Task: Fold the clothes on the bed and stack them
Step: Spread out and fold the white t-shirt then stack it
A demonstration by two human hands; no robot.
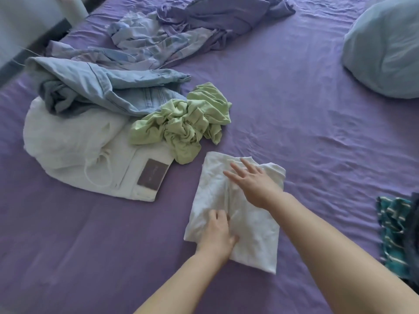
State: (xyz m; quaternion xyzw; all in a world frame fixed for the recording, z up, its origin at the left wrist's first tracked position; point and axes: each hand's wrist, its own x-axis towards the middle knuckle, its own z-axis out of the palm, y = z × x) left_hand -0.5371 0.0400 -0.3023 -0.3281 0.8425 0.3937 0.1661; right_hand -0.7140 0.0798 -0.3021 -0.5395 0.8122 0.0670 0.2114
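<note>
1. White cotton, folded into a narrow oblong: this white folded garment (240, 214) lies flat on the purple bed sheet (294, 109), near the front middle of the bed.
2. The left hand (218, 234) rests on the near left part of the garment, palm down, its fingers bent onto the cloth; whether they pinch a fold I cannot tell.
3. The right hand (254, 182) lies flat on the far end of the same garment, fingers straight and spread, pressing the cloth down.
4. To the left, just beyond the garment, a crumpled light green top (183, 123) lies unfolded, its edge close to the garment's far corner.
5. The green top leans on a heap: pale blue denim jeans (108, 89) on top of white trousers with a brown rectangular label (90, 155).
6. Farther back lies a loose patterned lilac and pale blue bedcover (181, 30).
7. A light blue pillow (385, 48) sits at the far right.
8. A teal striped cloth (394, 232) shows at the right edge, well apart from the folded garment.
</note>
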